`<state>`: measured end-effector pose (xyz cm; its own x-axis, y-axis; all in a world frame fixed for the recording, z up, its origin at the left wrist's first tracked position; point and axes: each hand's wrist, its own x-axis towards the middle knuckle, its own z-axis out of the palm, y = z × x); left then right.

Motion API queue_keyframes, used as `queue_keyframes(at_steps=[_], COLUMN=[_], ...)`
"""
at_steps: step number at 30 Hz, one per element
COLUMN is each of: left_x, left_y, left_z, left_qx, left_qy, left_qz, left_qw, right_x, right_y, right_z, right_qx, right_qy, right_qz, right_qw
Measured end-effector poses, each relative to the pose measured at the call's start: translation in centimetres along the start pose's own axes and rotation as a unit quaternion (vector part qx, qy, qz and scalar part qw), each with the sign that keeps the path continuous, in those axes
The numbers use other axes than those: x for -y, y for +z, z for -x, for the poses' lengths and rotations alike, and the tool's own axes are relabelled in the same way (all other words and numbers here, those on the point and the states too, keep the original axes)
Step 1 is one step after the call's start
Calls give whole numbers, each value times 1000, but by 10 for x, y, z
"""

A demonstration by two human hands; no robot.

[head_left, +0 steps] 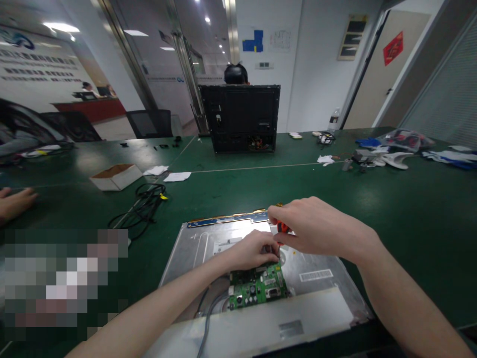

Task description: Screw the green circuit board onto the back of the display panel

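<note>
The back cover is already off the monitor panel [261,258], which lies face down on the green table [391,209] in the lower centre of the frame; the green circuit board [259,288] is still seated on its metal back, so removal looks only partly done. The right hand [316,226] has its fingers pinched around an orange-handled screwdriver [282,227], just above the board's upper edge. The left hand [253,251] rests there too, fingers curled and pressed together against the board's top, touching it.
</note>
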<state>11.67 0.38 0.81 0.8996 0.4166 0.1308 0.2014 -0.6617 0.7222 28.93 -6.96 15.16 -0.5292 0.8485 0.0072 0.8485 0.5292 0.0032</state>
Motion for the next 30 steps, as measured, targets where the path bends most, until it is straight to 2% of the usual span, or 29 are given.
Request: queue_keyframes(at_steps=[13, 30], left_x=[2, 0], left_y=[1, -1], left_z=[0, 1], left_qx=[5, 2], left_qy=[11, -7], left_qz=[18, 48], left_qw=[1000, 999], right_x=[0, -2], right_y=[1, 1], right_z=[2, -1], right_qx=[-8, -18], right_qy=[-4, 9], right_qz=[-17, -7], right_qw=[1000, 1000])
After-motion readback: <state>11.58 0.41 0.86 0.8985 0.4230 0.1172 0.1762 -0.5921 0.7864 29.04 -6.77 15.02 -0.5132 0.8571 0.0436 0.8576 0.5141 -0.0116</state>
